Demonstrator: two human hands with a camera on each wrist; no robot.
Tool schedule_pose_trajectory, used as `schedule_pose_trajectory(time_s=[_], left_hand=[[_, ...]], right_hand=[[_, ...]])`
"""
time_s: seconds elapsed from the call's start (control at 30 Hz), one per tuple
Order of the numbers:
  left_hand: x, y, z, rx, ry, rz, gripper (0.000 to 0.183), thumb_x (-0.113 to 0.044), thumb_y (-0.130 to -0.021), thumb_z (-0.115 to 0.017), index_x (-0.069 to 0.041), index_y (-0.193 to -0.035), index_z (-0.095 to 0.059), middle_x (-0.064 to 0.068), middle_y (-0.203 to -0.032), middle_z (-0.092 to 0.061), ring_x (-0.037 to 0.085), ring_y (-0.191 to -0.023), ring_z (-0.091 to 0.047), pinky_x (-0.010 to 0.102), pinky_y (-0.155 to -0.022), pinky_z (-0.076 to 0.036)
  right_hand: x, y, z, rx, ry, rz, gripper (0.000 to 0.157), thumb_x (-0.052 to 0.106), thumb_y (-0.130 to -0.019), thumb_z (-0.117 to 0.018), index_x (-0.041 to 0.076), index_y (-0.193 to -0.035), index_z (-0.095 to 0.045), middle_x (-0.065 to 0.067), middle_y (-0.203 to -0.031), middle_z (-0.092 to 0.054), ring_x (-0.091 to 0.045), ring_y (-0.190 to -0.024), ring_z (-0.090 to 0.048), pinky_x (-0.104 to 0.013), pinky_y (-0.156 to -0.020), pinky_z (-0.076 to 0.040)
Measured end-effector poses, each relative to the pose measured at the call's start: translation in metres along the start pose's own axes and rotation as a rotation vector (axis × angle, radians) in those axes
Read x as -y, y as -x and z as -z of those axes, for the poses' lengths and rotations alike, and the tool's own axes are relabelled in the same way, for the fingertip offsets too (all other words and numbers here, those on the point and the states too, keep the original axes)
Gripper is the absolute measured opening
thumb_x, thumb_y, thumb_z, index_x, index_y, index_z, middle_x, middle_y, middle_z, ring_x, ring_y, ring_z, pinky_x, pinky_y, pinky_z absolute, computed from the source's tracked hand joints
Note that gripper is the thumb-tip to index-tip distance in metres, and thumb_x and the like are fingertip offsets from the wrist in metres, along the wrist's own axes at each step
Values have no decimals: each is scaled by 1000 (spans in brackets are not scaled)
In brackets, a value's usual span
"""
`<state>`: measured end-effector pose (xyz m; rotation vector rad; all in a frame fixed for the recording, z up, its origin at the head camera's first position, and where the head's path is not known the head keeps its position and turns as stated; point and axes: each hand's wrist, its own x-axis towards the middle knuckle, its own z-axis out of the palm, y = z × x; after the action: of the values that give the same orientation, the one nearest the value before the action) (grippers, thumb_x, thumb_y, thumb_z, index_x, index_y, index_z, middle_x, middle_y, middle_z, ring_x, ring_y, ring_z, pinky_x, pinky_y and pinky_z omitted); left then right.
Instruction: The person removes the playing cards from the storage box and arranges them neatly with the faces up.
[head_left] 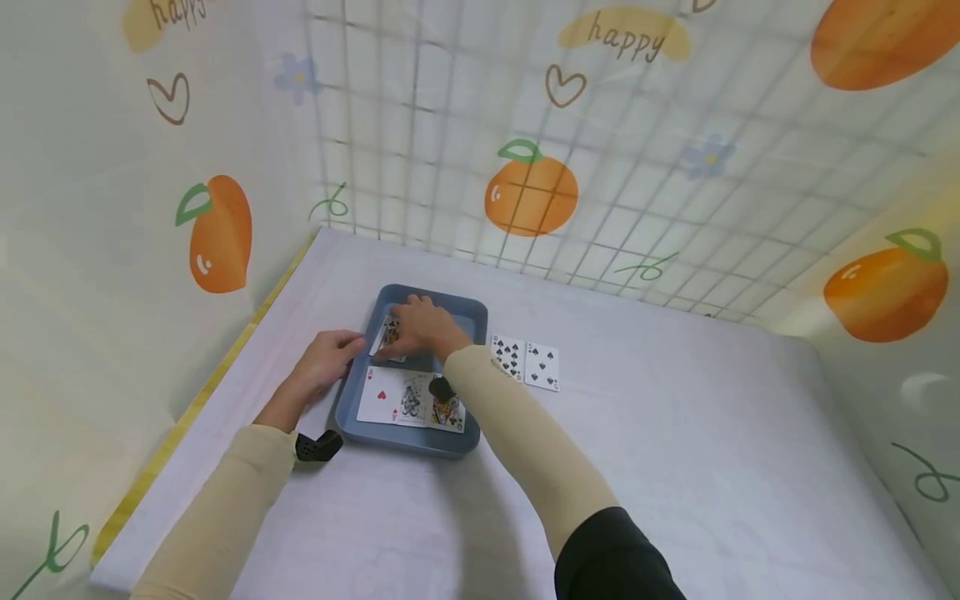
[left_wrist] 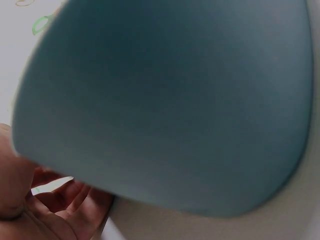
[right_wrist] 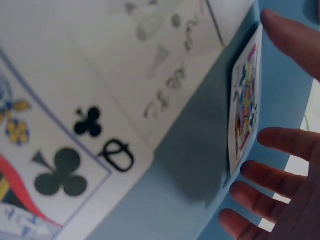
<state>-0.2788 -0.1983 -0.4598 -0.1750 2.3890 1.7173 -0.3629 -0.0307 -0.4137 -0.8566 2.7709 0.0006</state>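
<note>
A blue-grey tray (head_left: 408, 440) lies on the table. My left hand (head_left: 324, 360) grips its left rim; in the left wrist view the tray's wall covers part of that hand's fingers (left_wrist: 82, 212). My right hand (head_left: 426, 325) reaches into the far part of the tray, thumb and fingers spread around a face card (right_wrist: 245, 107) that leans at the tray's side. The thumb is right at one end of this card, the fingertips along its edge. In the near part lie an ace of hearts (head_left: 378, 396), a joker (head_left: 412, 398) and a queen of clubs (right_wrist: 60, 172), overlapping in a row.
Right of the tray two spade cards (head_left: 542, 365) lie face up side by side on the white tabletop (head_left: 675, 433), partly behind the right sleeve. A white wire grid (head_left: 450, 150) behind printed sheeting stands at the back. Yellow edging (head_left: 213, 400) runs along the left.
</note>
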Motion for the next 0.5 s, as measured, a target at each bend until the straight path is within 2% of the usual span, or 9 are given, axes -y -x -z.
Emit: schedule_pose_trajectory(time_s=[0.5], left_hand=[[2,-1,0,-13,-18,-6,45,-22,-107,-46,6,-142,-47,22,-138,-54,32,-121,-55,47,-100,-47]], right_hand=[[-2,-6,-4,-11,21,1,93,71,-75,-70,16,-147,-47,-9,-133,-50,-25,-116,-47,-43,-98,-47]])
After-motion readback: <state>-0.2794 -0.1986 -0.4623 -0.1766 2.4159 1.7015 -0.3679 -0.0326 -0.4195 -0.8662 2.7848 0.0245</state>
